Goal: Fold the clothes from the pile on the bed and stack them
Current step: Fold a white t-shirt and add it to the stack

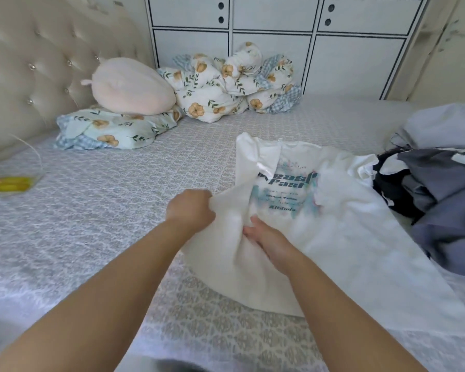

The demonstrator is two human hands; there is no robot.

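Only thing with any writing on it is the white t-shirt (341, 232), spread on the bed just past both hands. The print sits right beyond the fingertips of the right hand (269, 237) and off to the right of the left hand (189, 208). The last line, closest to the right hand, reads "Altitude" in dark bold letters. Above that there's a big two-line headline in chunky dark letters, but a fold cuts through it; the second line looks like "Fast" and the first I can't make out. A small line at the top ends in "Self". The tiny lines between are too blurry to read.
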